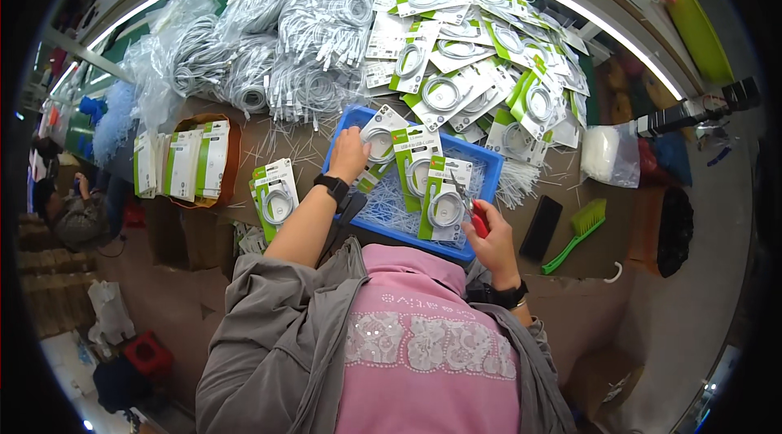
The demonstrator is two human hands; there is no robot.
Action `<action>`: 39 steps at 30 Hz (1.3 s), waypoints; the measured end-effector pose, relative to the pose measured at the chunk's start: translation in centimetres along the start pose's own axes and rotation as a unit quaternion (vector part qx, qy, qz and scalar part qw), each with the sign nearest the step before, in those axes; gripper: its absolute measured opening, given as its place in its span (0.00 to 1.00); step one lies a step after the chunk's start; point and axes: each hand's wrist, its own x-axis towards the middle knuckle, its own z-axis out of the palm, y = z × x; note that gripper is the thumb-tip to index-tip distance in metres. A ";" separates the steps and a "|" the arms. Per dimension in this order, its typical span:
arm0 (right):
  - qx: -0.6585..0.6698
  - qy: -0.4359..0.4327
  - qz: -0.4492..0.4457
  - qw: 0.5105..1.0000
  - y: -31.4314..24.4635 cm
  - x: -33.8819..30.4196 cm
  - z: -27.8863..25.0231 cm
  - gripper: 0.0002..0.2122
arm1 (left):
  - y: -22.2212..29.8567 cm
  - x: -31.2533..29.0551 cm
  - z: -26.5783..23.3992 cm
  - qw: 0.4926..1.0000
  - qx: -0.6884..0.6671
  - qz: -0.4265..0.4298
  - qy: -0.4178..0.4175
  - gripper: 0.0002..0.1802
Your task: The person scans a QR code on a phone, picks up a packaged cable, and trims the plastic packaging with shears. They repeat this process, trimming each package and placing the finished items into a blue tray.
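My left hand [350, 155] is closed on the edge of a white-and-green card with a coiled white cable [381, 134], at the upper left of a blue plastic tray [492, 164]. My right hand [494, 240] grips red-handled cutters [479, 224], whose metal jaws point up and left beside another carded cable [445, 210]. One more carded cable [416, 164] lies between these two, over the tray. Thin clear plastic strips [383, 210] cover the tray's floor. Left of my left forearm lies a further carded cable [277, 199], apart from the tray.
Bundles of bare white cables [318, 35] and bags fill the back left; a heap of carded cables [464, 67] rises behind the tray. An orange-brown bin [231, 159] of cards stands left. A black phone [542, 228] and green brush [580, 232] lie right. Behind, a person [77, 210] sits far left.
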 end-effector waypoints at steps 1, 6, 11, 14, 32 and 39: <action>0.007 0.003 0.001 1.000 0.1 -0.1 0.0 0.20 | 0.2 -0.6 -0.6 0.998 -0.015 0.013 0.052 0.23; 0.007 0.015 -0.003 1.000 -0.3 0.0 -0.5 0.19 | -1.9 -4.7 -4.5 0.967 -0.044 0.009 0.250 0.21; 0.007 0.015 -0.042 0.999 -2.4 0.6 -0.7 0.20 | -1.4 -8.1 -9.0 0.721 -0.684 -0.106 -0.040 0.28; -0.005 0.009 -0.105 0.994 -5.2 1.1 -1.3 0.20 | 2.7 -10.1 -11.3 0.410 -0.875 -0.060 -0.250 0.35; -0.191 -0.015 -0.254 0.948 -9.7 0.6 -3.2 0.23 | 8.2 -13.7 -14.2 0.341 -0.860 -0.129 -0.357 0.39; -0.225 -0.021 -0.273 0.935 -9.5 0.5 -3.4 0.22 | 7.3 -13.7 -13.5 0.368 -0.839 -0.132 -0.378 0.39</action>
